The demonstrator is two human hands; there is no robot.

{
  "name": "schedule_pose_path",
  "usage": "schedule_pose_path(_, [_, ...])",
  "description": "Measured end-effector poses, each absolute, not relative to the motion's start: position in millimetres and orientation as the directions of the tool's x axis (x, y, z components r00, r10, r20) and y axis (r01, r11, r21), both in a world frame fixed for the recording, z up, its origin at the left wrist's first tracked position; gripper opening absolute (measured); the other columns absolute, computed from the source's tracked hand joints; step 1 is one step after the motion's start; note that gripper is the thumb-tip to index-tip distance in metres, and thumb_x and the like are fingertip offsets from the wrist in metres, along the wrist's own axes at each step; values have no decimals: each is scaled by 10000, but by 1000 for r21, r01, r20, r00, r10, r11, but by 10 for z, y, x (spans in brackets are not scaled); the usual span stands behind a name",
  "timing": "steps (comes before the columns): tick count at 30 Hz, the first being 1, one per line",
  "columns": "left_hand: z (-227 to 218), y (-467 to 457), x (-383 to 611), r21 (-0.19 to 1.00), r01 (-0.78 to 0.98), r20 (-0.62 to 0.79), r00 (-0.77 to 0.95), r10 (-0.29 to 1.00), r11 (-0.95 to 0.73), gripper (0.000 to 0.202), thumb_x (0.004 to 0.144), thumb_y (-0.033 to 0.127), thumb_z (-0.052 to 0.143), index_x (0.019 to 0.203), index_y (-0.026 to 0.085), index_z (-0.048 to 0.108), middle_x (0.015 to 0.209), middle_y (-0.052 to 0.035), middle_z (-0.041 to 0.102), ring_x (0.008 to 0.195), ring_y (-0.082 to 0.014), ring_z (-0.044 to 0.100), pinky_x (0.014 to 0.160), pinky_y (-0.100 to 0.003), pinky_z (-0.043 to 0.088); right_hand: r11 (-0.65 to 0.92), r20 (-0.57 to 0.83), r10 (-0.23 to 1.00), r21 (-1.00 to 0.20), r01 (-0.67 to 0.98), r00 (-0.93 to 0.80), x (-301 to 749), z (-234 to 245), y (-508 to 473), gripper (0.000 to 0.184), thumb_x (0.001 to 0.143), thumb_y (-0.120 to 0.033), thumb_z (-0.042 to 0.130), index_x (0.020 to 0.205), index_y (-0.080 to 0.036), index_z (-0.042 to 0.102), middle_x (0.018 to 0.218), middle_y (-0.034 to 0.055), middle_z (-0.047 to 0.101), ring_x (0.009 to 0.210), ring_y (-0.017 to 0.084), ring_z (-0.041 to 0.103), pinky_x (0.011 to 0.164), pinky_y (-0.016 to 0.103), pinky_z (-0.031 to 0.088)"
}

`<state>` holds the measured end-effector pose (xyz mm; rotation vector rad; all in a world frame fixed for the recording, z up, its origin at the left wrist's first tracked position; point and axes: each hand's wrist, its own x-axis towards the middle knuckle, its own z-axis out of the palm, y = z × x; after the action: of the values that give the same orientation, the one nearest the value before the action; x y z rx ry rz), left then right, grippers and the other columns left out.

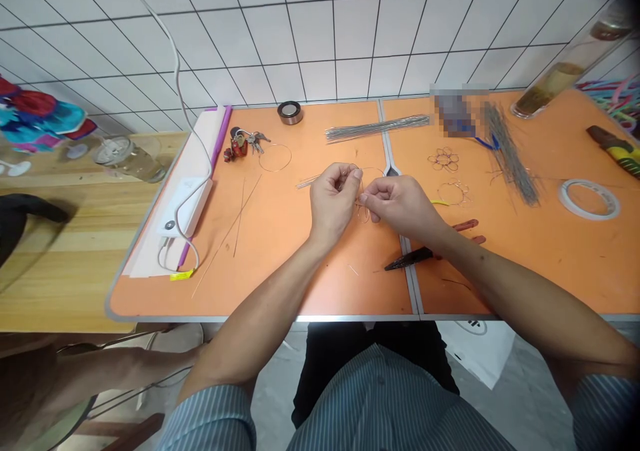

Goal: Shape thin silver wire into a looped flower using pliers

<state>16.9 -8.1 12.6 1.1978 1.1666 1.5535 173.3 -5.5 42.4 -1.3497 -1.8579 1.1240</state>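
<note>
Both hands meet over the middle of the orange table (280, 251). My left hand (334, 201) is closed, thumb against fingers, on a thin wire (363, 214) bent into small loops. Pinched on the same wire is my right hand (397, 201); the exact spot is hidden by the fingers. Pliers (413, 259) with red handles lie under my right forearm. To the right rest a flower-shaped wire piece (443, 159) and a second looped wire piece (455, 193) with a yellow part beside it.
Wire bundles (377, 128) (510, 154) lie at the back. Loose wires (240, 221), keys (256, 141), black tape (290, 112) and a power bank (185, 207) with a white cable are on the left. A white tape ring (589, 199) and glass bottle (550, 87) stand right. Another person's leg (115, 377) shows lower left.
</note>
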Motion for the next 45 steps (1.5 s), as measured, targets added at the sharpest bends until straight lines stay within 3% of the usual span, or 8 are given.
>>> schedule_pose_path(10, [152,-76,130,979,-100,163,-156,974,-179,282,930,423,840,801,218,695,681,28,586,616,-118,502,590,-268,431,-22,-148,931,-935,353,-335,1805,559,-128,272,932,-346,735,696,-219,687,599,22,655,564,144,496,556,317,336])
schedule_pose_path(19, [244,-115,119,977,-182,112,-7,994,-112,282,883,426,837,786,192,711,658,26,617,551,-90,539,561,-239,448,142,-51,944,-828,542,-326,2005,660,-267,270,929,-305,683,677,-214,644,571,-13,598,539,131,491,531,306,327])
schedule_pose_path(24, [288,-139,127,980,-190,69,5,998,-67,178,871,338,794,814,177,748,685,9,665,556,-90,571,572,-233,475,139,-64,951,-788,599,-304,2051,778,-271,261,933,-300,676,689,-211,647,585,-16,560,560,137,490,543,306,332])
schedule_pose_path(30, [240,-122,140,987,-132,89,-45,995,-94,138,870,302,775,877,167,799,697,3,696,540,-87,574,552,-230,466,254,69,954,-699,668,-291,2055,818,-293,305,914,-261,670,622,-214,592,563,-11,474,568,144,443,537,316,274])
schedule_pose_path(42, [230,-126,145,989,-10,148,-109,983,-150,127,878,305,758,848,186,790,697,1,678,584,-109,547,557,-248,429,318,182,948,-566,760,-261,2047,773,-341,207,927,-257,659,733,-226,722,623,6,613,619,173,551,561,321,308])
schedule_pose_path(45, [234,-124,143,986,20,168,-118,979,-166,123,892,288,730,842,189,782,694,6,667,590,-113,543,568,-257,428,329,222,942,-486,809,-250,2065,694,-315,170,927,-258,656,787,-234,750,643,1,658,608,169,558,574,321,304])
